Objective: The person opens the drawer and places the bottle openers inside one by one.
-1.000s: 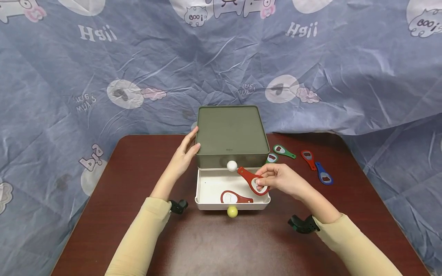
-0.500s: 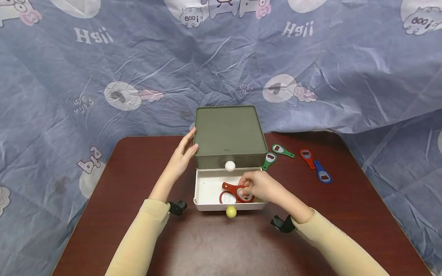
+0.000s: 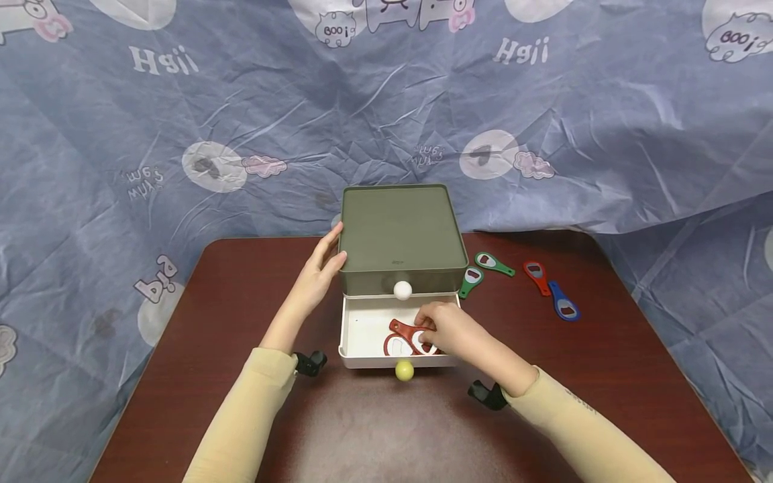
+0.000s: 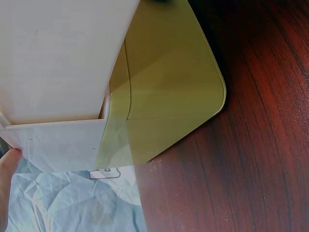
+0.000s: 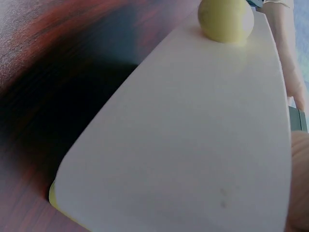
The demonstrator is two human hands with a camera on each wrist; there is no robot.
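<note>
A green-topped drawer box [image 3: 401, 228] has its lower white drawer [image 3: 365, 329] pulled out. My left hand [image 3: 313, 275] rests against the box's left side with fingers extended. Inside the drawer, my right hand [image 3: 454, 330] pinches a red bottle opener [image 3: 401, 327] by its round end. Another red bottle opener [image 3: 396, 346] lies in the drawer, partly covered by the first. In the right wrist view the white drawer front [image 5: 183, 125] and its yellow knob [image 5: 226, 21] hide most of the right hand.
Two green bottle openers [image 3: 494, 263] lie right of the box. Farther right are a red bottle opener [image 3: 535, 275] and a blue bottle opener [image 3: 565, 305]. A white knob [image 3: 402, 290] marks the upper drawer. A patterned cloth [image 3: 241, 100] hangs behind the table [image 3: 253, 268].
My right hand has moved left and down into the drawer with the red bottle opener, bringing it over the one lying there. My left hand stays on the box.
</note>
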